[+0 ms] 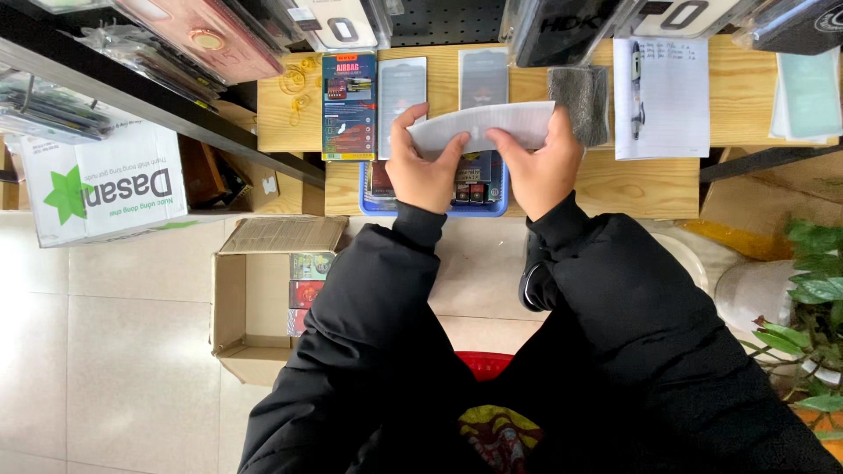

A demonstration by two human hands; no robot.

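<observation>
Both my hands hold one long white flat sheet (pixel 492 125) above the wooden table (pixel 632 180). My left hand (pixel 423 167) pinches its left end between thumb and fingers. My right hand (pixel 546 162) grips its right part, thumb on the near edge. Under the hands sits a blue tray (pixel 435 211) holding small dark packets. Flat packaged items (pixel 349 105) lie side by side on the table just beyond the sheet, and a grey cloth (pixel 581 101) lies right of it. Black jacket sleeves cover both arms.
A white notepad with a pen (pixel 660 96) lies at the table's right. An open cardboard box (pixel 255 298) with coloured packs stands on the tiled floor at left, beside a white carton (pixel 105 184). Hanging packaged goods fill the top; a potted plant (pixel 812 290) stands at right.
</observation>
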